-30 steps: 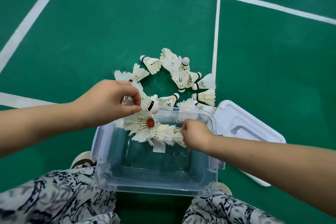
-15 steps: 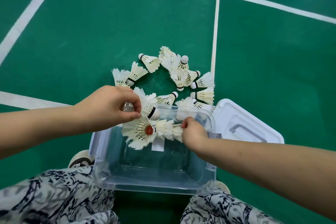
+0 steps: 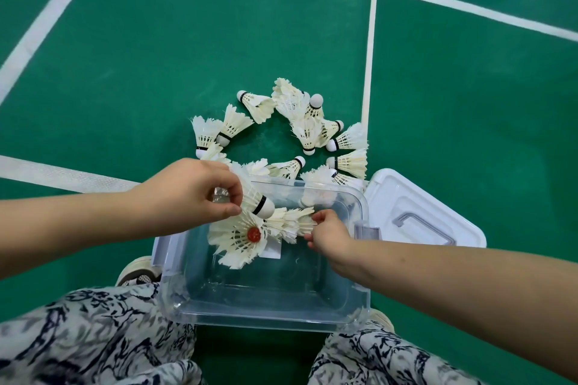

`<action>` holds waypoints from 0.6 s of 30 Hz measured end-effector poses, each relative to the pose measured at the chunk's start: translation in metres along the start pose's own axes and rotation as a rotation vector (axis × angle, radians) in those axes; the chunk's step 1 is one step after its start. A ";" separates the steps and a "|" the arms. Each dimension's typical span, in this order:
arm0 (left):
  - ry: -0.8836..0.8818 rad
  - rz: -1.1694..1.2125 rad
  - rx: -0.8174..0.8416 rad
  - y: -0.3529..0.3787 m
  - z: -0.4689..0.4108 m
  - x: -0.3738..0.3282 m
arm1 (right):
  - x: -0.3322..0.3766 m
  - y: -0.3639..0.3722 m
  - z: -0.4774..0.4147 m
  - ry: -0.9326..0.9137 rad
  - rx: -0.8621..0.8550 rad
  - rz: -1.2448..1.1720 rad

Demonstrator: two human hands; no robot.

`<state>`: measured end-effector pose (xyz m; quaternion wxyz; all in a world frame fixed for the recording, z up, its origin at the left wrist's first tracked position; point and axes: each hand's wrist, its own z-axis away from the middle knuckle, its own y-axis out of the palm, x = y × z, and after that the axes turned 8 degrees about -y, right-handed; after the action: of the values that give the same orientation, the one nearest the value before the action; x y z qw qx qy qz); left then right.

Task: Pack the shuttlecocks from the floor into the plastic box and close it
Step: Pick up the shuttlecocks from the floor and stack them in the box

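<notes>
A clear plastic box (image 3: 262,306) stands open on the green floor between my knees. My left hand (image 3: 190,194) grips a white shuttlecock (image 3: 255,197) with a black band over the box's far left side. My right hand (image 3: 328,233) pinches the end of a nested stack of shuttlecocks (image 3: 266,228) lying sideways over the box, its open feather end with a red dot facing me. Several more shuttlecocks (image 3: 300,131) lie in a loose ring on the floor beyond the box. The white lid (image 3: 422,212) lies flat to the box's right.
White court lines (image 3: 370,40) cross the green floor. My patterned trouser legs (image 3: 87,341) and a shoe (image 3: 137,273) flank the box's near side. A white label (image 3: 270,248) shows on the box under the stack.
The stack of shuttlecocks has shifted slightly toward the box's far side with my right hand. My left hand keeps its grip on the banded shuttlecock.
</notes>
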<state>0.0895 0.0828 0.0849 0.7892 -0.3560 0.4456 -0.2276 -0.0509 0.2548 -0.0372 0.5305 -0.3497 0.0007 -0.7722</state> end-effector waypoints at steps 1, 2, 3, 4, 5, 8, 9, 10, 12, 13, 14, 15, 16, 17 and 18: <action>0.003 -0.004 0.016 0.002 0.001 0.000 | 0.000 -0.001 0.001 -0.001 0.018 -0.007; 0.006 -0.010 0.032 0.005 0.001 0.000 | 0.002 -0.003 0.004 0.004 0.038 -0.023; 0.007 -0.017 0.046 0.007 0.002 0.001 | 0.004 -0.005 0.006 0.012 0.058 -0.046; 0.005 -0.023 0.055 0.010 0.002 0.001 | 0.007 -0.007 0.010 0.021 0.073 -0.058; 0.000 -0.028 0.057 0.011 0.002 0.001 | 0.011 -0.009 0.015 0.018 0.085 -0.055; -0.045 -0.032 0.057 0.013 0.001 0.003 | 0.022 -0.017 0.040 -0.108 0.095 0.147; -0.069 -0.037 0.061 0.014 0.001 0.003 | 0.026 -0.020 0.051 -0.196 0.092 0.243; -0.096 -0.042 0.067 0.014 0.000 0.003 | 0.030 -0.023 0.062 -0.309 0.091 0.327; -0.140 -0.053 0.085 0.016 -0.001 0.002 | 0.039 -0.028 0.085 -0.605 0.134 0.474; -0.150 -0.059 0.093 0.018 -0.001 0.001 | 0.043 -0.029 0.094 -0.751 0.165 0.547; -0.157 -0.069 0.100 0.019 -0.002 -0.001 | 0.047 -0.029 0.101 -0.857 0.201 0.621; -0.164 -0.078 0.103 0.019 -0.002 -0.002 | 0.049 -0.028 0.105 -0.942 0.234 0.689; -0.171 -0.082 0.100 0.019 -0.003 -0.003 | 0.049 -0.026 0.106 -1.005 0.252 0.774; -0.177 -0.083 0.093 0.020 -0.003 -0.005 | 0.046 -0.023 0.105 -1.086 0.235 0.854; -0.181 -0.083 0.086 0.020 -0.003 -0.006 | 0.043 -0.020 0.103 -1.174 0.196 0.915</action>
<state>0.0845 0.0981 0.0717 0.8306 -0.3592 0.3473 -0.2460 -0.0196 0.2664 0.0706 0.7405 -0.6200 -0.2060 -0.1577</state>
